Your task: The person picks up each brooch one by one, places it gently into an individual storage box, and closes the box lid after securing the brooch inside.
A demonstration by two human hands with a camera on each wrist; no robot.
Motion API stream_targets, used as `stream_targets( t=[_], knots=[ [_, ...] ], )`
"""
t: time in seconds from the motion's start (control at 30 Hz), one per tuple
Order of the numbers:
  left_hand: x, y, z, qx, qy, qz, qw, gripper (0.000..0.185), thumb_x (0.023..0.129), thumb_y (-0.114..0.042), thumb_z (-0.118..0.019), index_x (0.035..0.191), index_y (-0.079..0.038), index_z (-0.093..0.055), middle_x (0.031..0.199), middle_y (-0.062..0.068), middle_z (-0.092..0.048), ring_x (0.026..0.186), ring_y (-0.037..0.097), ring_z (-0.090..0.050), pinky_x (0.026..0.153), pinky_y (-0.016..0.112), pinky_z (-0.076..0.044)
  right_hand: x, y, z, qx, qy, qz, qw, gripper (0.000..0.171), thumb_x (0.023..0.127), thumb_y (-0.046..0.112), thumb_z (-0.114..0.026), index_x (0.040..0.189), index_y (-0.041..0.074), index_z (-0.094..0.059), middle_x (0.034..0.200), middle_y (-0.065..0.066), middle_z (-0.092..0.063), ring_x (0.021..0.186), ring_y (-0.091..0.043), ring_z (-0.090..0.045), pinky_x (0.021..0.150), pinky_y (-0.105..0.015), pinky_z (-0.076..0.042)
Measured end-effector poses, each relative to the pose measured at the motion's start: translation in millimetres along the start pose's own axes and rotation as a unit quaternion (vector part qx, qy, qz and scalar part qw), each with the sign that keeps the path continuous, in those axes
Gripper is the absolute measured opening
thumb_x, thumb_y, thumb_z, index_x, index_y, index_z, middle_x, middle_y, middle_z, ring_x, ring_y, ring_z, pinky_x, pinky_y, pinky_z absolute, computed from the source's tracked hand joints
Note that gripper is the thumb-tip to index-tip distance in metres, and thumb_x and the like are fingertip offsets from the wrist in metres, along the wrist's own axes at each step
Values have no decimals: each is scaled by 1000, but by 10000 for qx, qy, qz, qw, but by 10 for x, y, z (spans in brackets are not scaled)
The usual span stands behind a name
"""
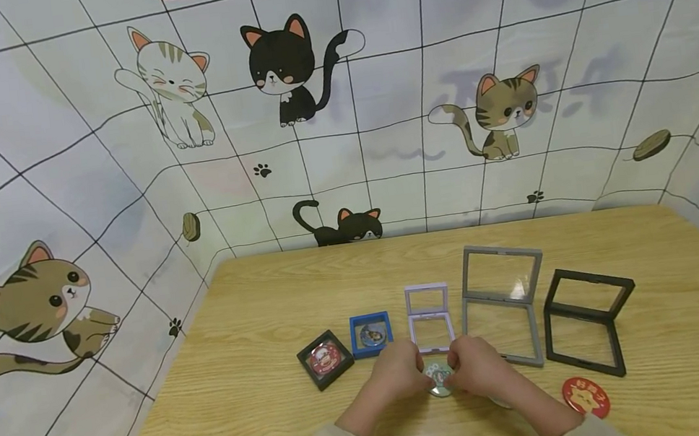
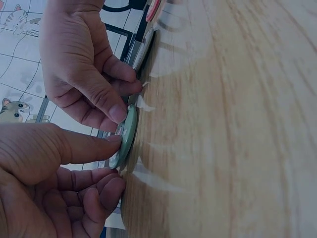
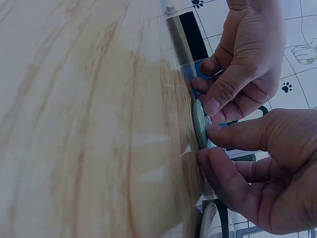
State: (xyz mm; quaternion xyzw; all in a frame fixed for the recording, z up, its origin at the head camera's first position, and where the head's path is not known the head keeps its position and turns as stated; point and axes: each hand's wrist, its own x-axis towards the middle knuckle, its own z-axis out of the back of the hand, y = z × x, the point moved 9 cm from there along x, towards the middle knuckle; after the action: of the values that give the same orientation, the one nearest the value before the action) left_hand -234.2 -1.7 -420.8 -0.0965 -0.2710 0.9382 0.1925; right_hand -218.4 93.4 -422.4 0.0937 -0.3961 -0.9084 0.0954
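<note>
We hold a pale green badge (image 1: 439,378) on the wooden table (image 1: 267,402), just in front of the open lilac frame (image 1: 429,317), with our left hand (image 1: 397,370) and right hand (image 1: 476,364) both pinching its rim. To that frame's left, the black case (image 1: 324,358) and blue case (image 1: 371,334) already hold badges, while the grey frame (image 1: 504,304) and black frame (image 1: 587,320) to its right stand open and a red badge (image 1: 585,396) lies loose. Our fingers hide most of the green badge's face, so we cannot make out its picture.

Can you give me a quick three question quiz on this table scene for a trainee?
1. True or false: the purple frame stands open.
2. Which badge do the left hand and right hand pinch together: A the green badge, B the red badge?
3. Fill in: the blue frame lies beside the ___ frame at the row's left end.

Key: 1 true; 2 A; 3 black.
</note>
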Motion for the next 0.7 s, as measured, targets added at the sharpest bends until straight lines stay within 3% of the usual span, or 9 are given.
stream_targets(
  t=[0.27, 0.7],
  knots=[
    [6, 29, -20, -207, 54, 41, 9998, 38, 66, -9, -78, 51, -12, -43, 45, -9, -34, 41, 4, -31, 39, 18, -24, 5, -17, -18, -87, -44, -160, 9998, 24, 65, -4, -75, 72, -1, -52, 56, -4, -51, 45, -13, -52, 45, -25, -44],
    [23, 42, 36, -483, -296, 19, 9984, 24, 68, -8, -76, 67, -6, -52, 60, -3, -48, 53, 9, -43, 47, 20, -35, 15, -41, 55, -45, -537, -317, 9980, 26, 64, 2, -78, 73, 0, -54, 62, -4, -55, 49, -13, -52, 45, -26, -44]
  ],
)
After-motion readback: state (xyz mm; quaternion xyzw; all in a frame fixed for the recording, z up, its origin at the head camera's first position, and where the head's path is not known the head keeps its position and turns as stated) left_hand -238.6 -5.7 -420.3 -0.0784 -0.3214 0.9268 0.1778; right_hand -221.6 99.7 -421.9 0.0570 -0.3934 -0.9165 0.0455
